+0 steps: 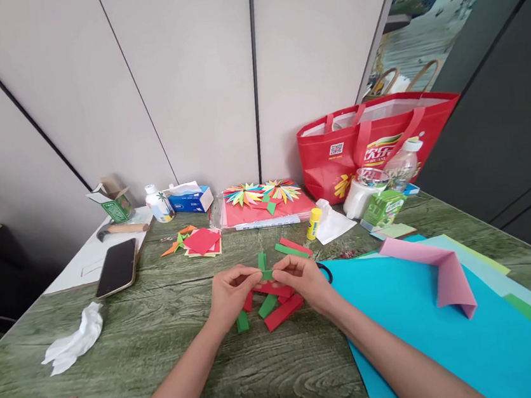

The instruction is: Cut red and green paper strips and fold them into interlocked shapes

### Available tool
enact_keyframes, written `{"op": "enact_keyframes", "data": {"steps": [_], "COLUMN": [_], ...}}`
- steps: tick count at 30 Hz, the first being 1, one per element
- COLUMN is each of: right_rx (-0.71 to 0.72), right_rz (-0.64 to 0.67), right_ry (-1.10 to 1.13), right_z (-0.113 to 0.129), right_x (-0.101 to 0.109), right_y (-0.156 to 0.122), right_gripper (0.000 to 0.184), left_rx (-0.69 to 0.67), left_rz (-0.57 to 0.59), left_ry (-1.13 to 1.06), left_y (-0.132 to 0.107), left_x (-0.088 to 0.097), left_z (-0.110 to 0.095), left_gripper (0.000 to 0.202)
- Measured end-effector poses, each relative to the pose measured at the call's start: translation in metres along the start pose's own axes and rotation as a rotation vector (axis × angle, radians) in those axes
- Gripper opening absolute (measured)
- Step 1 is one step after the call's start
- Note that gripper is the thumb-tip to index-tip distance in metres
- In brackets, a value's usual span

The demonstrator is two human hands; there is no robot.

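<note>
Both grips are closed on one small green strip (267,275), held just above the tabletop (193,367) at the middle of the view. The left hand (231,294) pinches the strip's left end between thumb and forefinger. The right hand (303,278) pinches its right end the same way, and the other fingers of each hand are curled in. The two grips sit close together, so only a short length of green shows between them. Another green piece (261,260) stands up just behind the strip, and I cannot tell whether the two are joined.

Under the hands lies a loose heap of cut strips (283,312), red and green, flat on the tabletop and overlapping. Two more strips (293,247), one green and one red, lie side by side just beyond the right hand.

A large blue sheet (430,340) lies to the right with the right forearm across its corner, and a folded pink sheet (449,274) rests on it. A yellow glue stick (315,223) stands further back. On the left, well apart from the hands, are a phone (117,267) and a crumpled white tissue (73,342).
</note>
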State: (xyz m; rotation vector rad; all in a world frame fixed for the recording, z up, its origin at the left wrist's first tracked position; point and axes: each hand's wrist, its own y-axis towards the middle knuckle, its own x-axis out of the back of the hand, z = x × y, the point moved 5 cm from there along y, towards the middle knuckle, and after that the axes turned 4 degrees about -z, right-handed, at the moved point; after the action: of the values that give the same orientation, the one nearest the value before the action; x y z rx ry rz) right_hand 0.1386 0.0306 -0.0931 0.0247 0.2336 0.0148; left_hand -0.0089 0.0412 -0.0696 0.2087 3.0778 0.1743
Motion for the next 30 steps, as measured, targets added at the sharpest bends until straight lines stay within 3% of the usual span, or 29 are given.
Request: {"op": "enact_keyframes", "data": {"steps": [8,14,21,24,30], "right_rx": [0.136,0.132,0.248,0.288,0.457], "right_rz": [-0.119,-0.021,-0.050,-0.008,0.061], "right_ry": [-0.116,-0.185,-0.370,-0.499,-0.967], "right_z": [0.006,0.003,0.007,0.010,0.012], "right_x": [0.000,-0.002,0.002,0.002,-0.005], "right_y": [-0.005,-0.002,-0.003,-0.003,-0.009], "right_gripper": [0.028,0.024,0.021,0.018,0.025], "left_rx": [0.093,0.124,0.150,0.146,0.103], "left_rz": [-0.001,-0.029,0.006,0.005,-0.047], "left_ry": [-0.047,-0.082,-0.069,-0.047,0.013], "left_y": [0.000,-0.001,0.000,0.003,0.012], "left_x": [-0.001,-0.001,0.000,0.002,0.013], "left_z": [0.006,0.002,0.002,0.002,0.004], "left_gripper": [0.012,0.014,0.015,0.018,0.027]}}
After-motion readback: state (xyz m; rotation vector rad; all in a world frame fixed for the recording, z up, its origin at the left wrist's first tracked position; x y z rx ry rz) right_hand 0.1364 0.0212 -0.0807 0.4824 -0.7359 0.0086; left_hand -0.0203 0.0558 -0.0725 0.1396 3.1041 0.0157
